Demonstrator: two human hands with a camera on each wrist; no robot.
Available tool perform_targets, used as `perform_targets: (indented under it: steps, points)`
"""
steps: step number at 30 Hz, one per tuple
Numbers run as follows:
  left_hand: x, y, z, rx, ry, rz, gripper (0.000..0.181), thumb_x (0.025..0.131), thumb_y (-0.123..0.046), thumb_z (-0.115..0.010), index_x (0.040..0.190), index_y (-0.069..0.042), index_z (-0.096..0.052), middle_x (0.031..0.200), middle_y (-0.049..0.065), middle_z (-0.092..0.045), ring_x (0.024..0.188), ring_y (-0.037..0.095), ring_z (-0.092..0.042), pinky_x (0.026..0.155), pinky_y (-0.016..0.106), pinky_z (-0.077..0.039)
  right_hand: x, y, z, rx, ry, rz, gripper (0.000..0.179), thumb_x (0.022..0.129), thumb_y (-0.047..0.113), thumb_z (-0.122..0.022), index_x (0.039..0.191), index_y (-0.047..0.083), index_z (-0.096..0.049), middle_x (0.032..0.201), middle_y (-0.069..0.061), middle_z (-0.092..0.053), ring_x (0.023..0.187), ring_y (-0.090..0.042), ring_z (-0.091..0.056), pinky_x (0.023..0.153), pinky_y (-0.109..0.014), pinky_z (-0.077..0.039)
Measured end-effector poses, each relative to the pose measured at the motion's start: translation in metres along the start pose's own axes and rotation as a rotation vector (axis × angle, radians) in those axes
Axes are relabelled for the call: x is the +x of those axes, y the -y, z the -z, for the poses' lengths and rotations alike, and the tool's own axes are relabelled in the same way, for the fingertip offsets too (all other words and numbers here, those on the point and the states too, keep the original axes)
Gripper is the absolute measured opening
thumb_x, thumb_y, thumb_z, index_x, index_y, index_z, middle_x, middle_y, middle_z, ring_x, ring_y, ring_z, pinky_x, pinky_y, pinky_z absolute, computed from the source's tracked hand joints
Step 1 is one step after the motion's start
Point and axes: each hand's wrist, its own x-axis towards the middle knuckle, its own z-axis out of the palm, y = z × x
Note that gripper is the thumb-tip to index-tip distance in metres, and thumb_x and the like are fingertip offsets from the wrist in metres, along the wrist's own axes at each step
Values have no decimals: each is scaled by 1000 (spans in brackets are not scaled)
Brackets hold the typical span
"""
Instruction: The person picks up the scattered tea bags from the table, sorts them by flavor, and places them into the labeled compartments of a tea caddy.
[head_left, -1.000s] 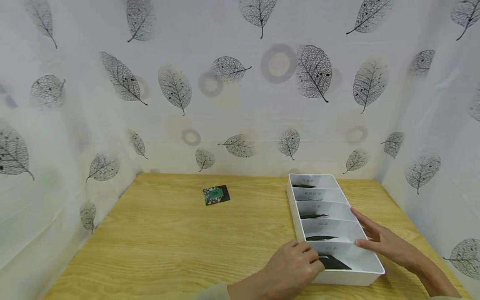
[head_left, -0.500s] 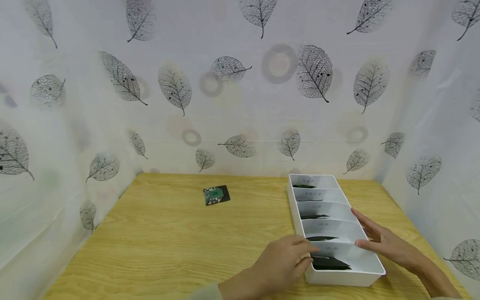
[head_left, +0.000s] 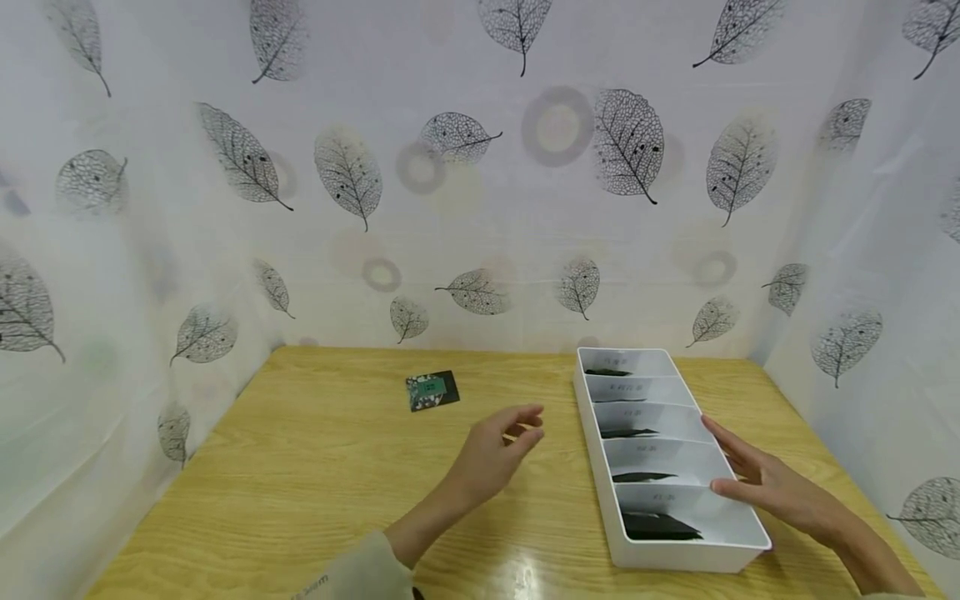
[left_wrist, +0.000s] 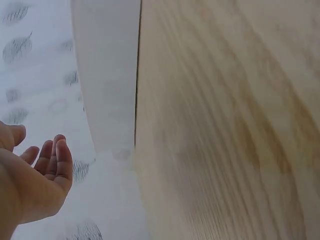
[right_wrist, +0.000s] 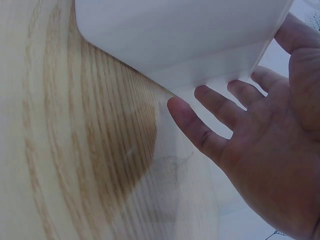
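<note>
A long white divided box (head_left: pixel 690 556) stands on the right of the table, with a dark flat packet (head_left: pixel 660 527) in its nearest compartment and other dark packets behind. My right hand (head_left: pixel 787 492) rests against the box's right side, thumb at the rim; the right wrist view shows its fingers spread along the white wall. Nothing is in my left hand (head_left: pixel 491 454), which hovers over the table left of the box with its fingers loosely bent. Farther back lies a green-and-black flat packet (head_left: pixel 432 390), beyond the left fingertips.
The wood-grain table (head_left: pixel 337 475) reaches back to a white curtain (head_left: pixel 480 225) printed with leaves, which also closes in both sides. Faint dark lettering marks the box's dividers.
My left hand has left the nearest compartment of the box and moved left and away over the table. The right hand, box and green packet have stayed in place.
</note>
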Motion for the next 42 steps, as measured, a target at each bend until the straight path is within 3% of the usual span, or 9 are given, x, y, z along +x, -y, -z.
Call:
perform_targets:
  steps: [6,11,17,23,34,39,42]
  points:
    - [13,23,37,-130,-112,103,41,106,-20,-61,142,0,-59,119,13,-68,103,33,-67,87,47,-59,-1,2,0,6,2,-21,79,104,3,-56,168,18,-10,168,-7,-10,135,21,-26,98,-12,-41]
    - [19,39,65,-94,-191,159,43,106,-20,-62,144,1,-57,118,15,-68,103,30,-67,87,48,-59,-1,3,0,17,8,-23,79,105,3,-55,168,17,-10,166,-30,-5,135,20,-26,98,-12,-41]
    - [22,61,91,-43,-268,268,45,106,-20,-61,145,1,-56,121,18,-66,108,35,-66,90,47,-58,-1,1,0,-6,-2,-52,79,105,6,-56,168,20,-10,167,-29,-5,134,21,-25,99,-12,-40]
    - [25,83,113,36,-291,364,52,106,-23,-60,149,4,-49,129,24,-63,111,37,-64,92,45,-56,0,2,0,12,3,-39,79,105,5,-56,168,17,-10,166,-31,-4,133,21,-26,98,-12,-40]
    - [34,107,134,181,-253,499,59,107,-27,-57,151,9,-41,147,32,-49,136,45,-47,113,54,-39,1,3,0,7,0,-11,79,104,3,-56,168,16,-11,165,-33,-5,135,20,-26,99,-13,-40]
    - [40,113,132,289,-248,538,60,104,-24,-61,149,12,-42,147,33,-49,134,46,-49,113,55,-40,1,2,0,14,3,-8,79,104,2,-56,167,15,-11,165,-34,-4,135,19,-27,99,-13,-40]
    - [44,115,127,416,-253,551,53,100,-24,-68,136,13,-56,135,32,-59,123,45,-59,104,54,-48,1,2,0,20,5,-6,79,104,2,-56,167,14,-11,165,-34,-4,135,19,-27,99,-13,-40]
